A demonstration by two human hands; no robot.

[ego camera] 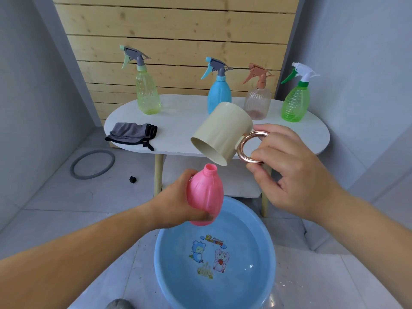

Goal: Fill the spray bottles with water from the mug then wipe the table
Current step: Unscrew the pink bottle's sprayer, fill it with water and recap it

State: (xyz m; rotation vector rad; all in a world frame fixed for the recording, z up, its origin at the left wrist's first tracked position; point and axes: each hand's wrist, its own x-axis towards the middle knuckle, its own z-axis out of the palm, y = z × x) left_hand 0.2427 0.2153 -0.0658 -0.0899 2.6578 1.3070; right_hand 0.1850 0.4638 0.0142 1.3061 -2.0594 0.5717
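My left hand (pixel 178 202) grips a pink bottle (pixel 206 195) with no spray head, its open neck pointing up, above a blue basin (pixel 214 284) of water on the floor. My right hand (pixel 289 172) pinches the rose-gold ring handle of a beige mug (pixel 220 132). The mug is tipped steeply, mouth down and to the left, its lip just above the bottle's neck. On the white oval table (pixel 185 121) stand several capped spray bottles: yellow-green (pixel 148 94), blue (pixel 219 92), clear brownish (pixel 257 101) and green (pixel 295 103). A grey cloth (pixel 131 133) lies at the table's left front edge.
A wooden slat panel (pixel 178 41) backs the table, with grey walls on both sides. A grey ring (pixel 92 165) and a small black cube (pixel 132 179) lie on the tiled floor at left. The table has a lower shelf (pixel 223 188) behind the bottle.
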